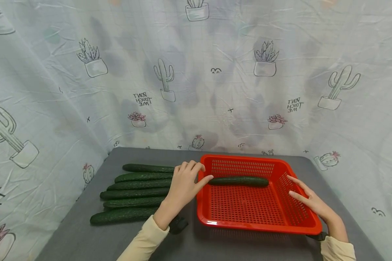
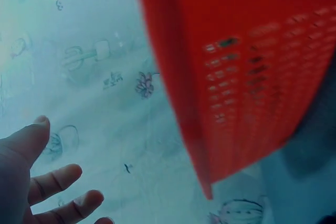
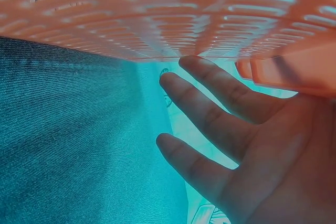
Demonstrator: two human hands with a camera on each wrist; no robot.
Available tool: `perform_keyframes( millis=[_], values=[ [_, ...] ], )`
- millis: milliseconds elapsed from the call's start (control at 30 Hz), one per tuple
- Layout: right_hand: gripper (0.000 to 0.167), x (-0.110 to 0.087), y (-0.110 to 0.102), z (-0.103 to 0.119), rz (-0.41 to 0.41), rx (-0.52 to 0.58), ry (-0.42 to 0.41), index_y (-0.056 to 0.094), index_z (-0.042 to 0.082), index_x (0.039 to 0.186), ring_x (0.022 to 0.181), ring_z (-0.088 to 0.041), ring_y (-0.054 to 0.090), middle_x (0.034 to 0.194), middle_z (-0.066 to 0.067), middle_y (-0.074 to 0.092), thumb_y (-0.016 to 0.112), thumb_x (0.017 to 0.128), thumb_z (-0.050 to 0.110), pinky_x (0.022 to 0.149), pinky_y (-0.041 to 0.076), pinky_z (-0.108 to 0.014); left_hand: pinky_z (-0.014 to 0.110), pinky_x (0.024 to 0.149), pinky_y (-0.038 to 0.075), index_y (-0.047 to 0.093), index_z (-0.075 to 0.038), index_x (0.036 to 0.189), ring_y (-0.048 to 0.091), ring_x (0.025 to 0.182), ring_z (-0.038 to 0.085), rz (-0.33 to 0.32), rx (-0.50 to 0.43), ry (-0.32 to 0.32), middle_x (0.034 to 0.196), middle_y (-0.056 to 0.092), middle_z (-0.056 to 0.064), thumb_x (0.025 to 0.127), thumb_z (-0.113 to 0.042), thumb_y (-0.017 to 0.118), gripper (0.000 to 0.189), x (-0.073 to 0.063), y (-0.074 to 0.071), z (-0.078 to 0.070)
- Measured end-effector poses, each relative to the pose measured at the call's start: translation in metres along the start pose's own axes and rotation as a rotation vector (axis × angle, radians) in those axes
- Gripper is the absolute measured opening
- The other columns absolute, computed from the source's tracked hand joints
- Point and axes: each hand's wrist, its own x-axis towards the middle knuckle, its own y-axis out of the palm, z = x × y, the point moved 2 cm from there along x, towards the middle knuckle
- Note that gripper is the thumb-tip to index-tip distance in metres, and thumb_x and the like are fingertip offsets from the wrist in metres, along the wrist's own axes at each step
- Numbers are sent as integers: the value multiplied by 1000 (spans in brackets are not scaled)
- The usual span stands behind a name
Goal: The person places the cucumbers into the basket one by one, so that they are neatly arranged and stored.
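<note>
Here, the left hand, fingers loosely spread, is near the left rim of the basket, lower right; the right hand is at its right rim, fingers outstretched. One cucumber lies inside; six other cucumbers lie lower left.

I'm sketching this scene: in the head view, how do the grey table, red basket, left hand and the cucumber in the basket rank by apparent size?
Largest to smallest:
grey table
red basket
left hand
cucumber in the basket

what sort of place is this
Probably a makeshift, screened-off workspace, though the wider room is out of view: cactus-print sheeting hangs around a grey tabletop bearing cucumbers and a red basket.
</note>
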Motion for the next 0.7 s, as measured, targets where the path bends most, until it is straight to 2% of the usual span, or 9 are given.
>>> perform_keyframes(
  millis=[67, 100, 167, 300, 367, 700],
  values=[
    [62, 0, 0, 0, 1, 1, 7, 15, 17, 149, 113, -12, 46, 149, -23, 15, 46, 97, 28, 78, 49, -41, 36, 76, 37, 58, -21, 92, 48, 83, 17, -7, -8, -12, 91, 57, -5, 84, -49, 63, 30, -6, -1, 5],
    [61, 0, 0, 0, 1, 2, 8, 15, 18, 149, 113, -11, 46, 149, -23, 15, 46, 97, 28, 78, 50, -40, 37, 77, 37, 58, -21, 92, 48, 84, 17, -7, -10, -20, 91, 57, -5, 84, -49, 63, 29, -9, -1, 8],
    [61, 0, 0, -1, 2, -1, -4, 15, 18, 149, 117, -18, 44, 149, -23, 15, 46, 97, 28, 81, 48, -46, 39, 78, 38, 59, -21, 92, 49, 86, 18, -5, -11, -35, 92, 58, -4, 83, -48, 64, 29, -15, -1, 13],
    [60, 1, 0, -1, -5, -26, -36, 15, 17, 149, 127, -41, 26, 150, -22, 14, 45, 98, 26, 86, 38, -62, 38, 78, 37, 58, -22, 92, 48, 87, 18, 26, 9, -70, 93, 57, -4, 85, -50, 61, 29, -28, 1, 24],
    [60, 2, 0, -1, -7, -30, -44, 15, 17, 149, 128, -43, 22, 150, -22, 14, 45, 98, 25, 86, 34, -66, 36, 76, 35, 57, -23, 92, 46, 86, 17, 45, 23, -84, 91, 55, -4, 85, -51, 59, 29, -34, 2, 30],
    [60, 2, -1, -3, -4, -26, -32, 16, 18, 149, 128, -42, 22, 150, -21, 14, 46, 98, 27, 86, 34, -65, 37, 75, 32, 55, -24, 94, 42, 84, 17, 140, 94, -146, 92, 50, -5, 85, -52, 60, 30, -69, 6, 62]
  ],
)
